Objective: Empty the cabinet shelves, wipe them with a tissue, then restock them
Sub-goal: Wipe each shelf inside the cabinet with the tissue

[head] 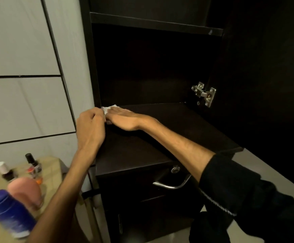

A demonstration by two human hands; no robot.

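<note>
Now the tissue [110, 109] is pressed flat under the right hand [123, 120] to wipe the shelf [177, 127], while the cabinet's edge [97, 95] is gripped by the left hand [90, 127] for balance.

The right hand [123, 118] is pressing flat on a white tissue [109, 108] on the dark shelf [169, 123]. The left hand [90, 127] is curling against the shelf's left edge.

We see the dark brown cabinet [160, 67] standing open, its lower shelf [169, 130] bare and flat. A crumpled white tissue [108, 109] lies on that shelf at its far left corner, at about ten o'clock from the shelf's middle. The upper shelf [156, 23] sits at twelve o'clock.
</note>
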